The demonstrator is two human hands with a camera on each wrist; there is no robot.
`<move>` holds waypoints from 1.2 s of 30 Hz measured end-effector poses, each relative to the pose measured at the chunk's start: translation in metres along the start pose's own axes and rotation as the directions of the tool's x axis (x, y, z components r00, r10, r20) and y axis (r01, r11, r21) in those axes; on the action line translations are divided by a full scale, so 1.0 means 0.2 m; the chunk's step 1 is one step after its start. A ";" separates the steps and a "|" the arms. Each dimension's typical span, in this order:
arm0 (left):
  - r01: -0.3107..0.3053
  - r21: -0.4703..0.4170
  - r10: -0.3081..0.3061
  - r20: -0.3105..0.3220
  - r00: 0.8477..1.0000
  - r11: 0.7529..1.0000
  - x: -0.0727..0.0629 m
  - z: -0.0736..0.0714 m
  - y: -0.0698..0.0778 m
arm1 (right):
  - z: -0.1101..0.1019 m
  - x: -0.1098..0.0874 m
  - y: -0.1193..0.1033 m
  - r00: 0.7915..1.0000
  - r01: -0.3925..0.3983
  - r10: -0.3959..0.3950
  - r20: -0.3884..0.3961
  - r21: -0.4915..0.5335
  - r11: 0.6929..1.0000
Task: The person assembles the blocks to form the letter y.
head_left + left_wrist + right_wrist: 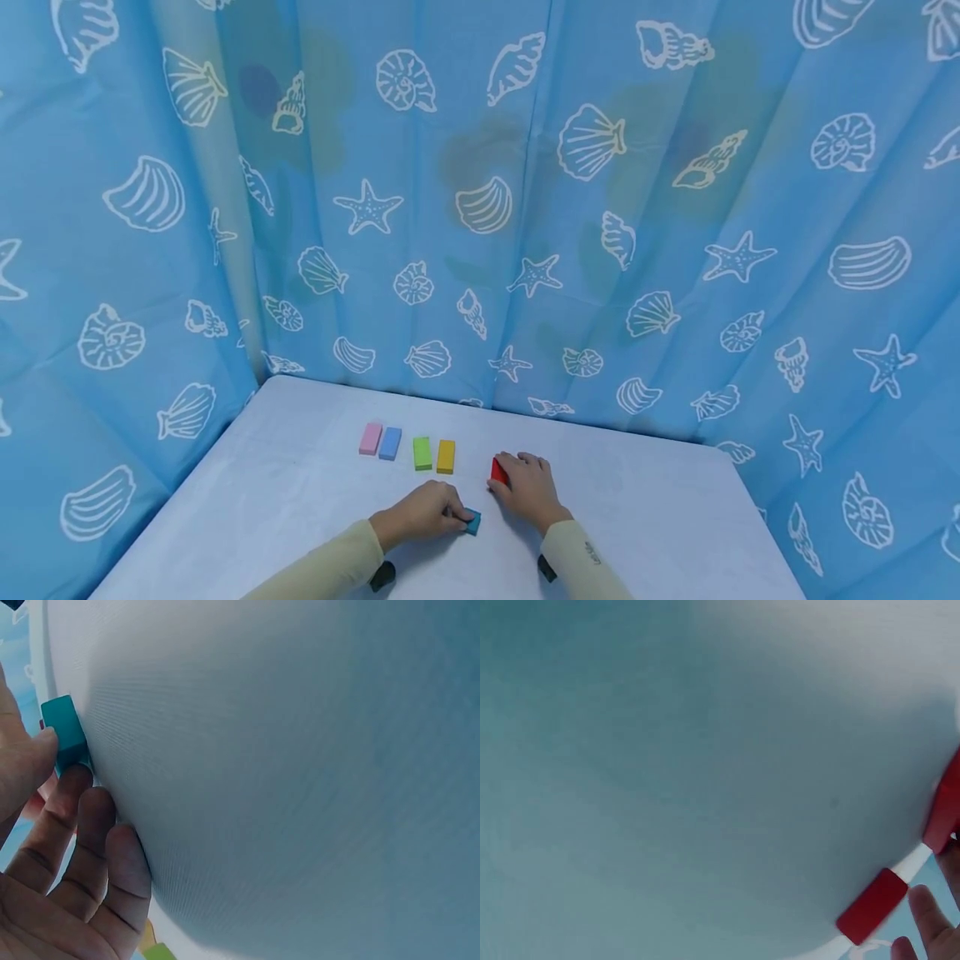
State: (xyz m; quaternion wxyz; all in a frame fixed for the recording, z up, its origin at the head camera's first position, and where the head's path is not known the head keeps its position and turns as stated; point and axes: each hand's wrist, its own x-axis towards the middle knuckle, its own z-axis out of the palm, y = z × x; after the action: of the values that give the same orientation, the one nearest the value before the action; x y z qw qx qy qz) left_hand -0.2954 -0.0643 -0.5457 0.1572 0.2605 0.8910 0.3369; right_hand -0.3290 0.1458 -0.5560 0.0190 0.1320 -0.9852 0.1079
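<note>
My left hand (427,510) pinches a teal block (472,522) at the near middle of the table. In the left wrist view the thumb and index finger grip that teal block (66,729), while the other fingers rest loosely bent against the tabletop. To the right, my right hand (527,487) holds a red block (498,472) between thumb and fingers. The right wrist view shows this red block (945,806) at its right edge, partly cut off. Another, darker red block (871,906) lies beyond the fingertips there; the hand hides it in the head view.
Farther back on the white table (315,500) stand a pink block (370,438), a blue block (390,443), a lime green block (422,453) and a yellow block (446,457) in a loose row. A blue shell-patterned curtain (450,250) hangs behind the table.
</note>
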 end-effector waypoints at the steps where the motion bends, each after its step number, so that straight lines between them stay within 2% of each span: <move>1: -0.001 0.004 0.001 -0.003 1.000 1.000 0.00 0.00 0.00 | 0.00 0.00 0.00 1.000 0.003 -0.003 -0.003 -0.001 1.000; 6: -0.005 0.018 0.006 -0.008 1.000 1.000 0.00 0.01 0.01 | -0.01 0.00 0.01 1.000 0.014 -0.015 0.017 0.024 1.000; 11: -0.015 0.014 0.015 0.005 1.000 1.000 0.01 0.02 0.02 | -0.01 -0.02 0.01 0.998 -0.034 0.026 0.050 0.177 0.984; 14: -0.011 0.029 0.011 0.009 1.000 1.000 0.02 0.02 0.03 | -0.02 -0.03 0.00 0.998 -0.053 0.040 0.058 0.231 0.971; 24: -0.021 0.051 0.021 0.000 1.000 0.998 0.03 0.05 0.06 | -0.08 -0.05 -0.04 0.989 -0.055 0.023 0.149 0.216 0.975; 29: -0.042 0.068 0.042 -0.002 0.999 0.997 0.03 0.05 0.07 | -0.06 -0.08 -0.01 0.988 -0.034 -0.008 0.156 0.260 0.965; 36: -0.040 0.056 0.039 0.021 0.999 0.998 0.02 0.06 0.09 | -0.05 -0.11 0.05 0.987 -0.030 -0.023 0.160 0.323 0.946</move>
State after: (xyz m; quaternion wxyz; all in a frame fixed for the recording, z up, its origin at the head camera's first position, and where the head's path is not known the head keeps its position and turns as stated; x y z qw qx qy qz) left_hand -0.2874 -0.0437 -0.5425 0.1522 0.2857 0.8933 0.3119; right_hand -0.3096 0.1632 -0.5505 -0.0830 0.1399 -0.9526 0.2572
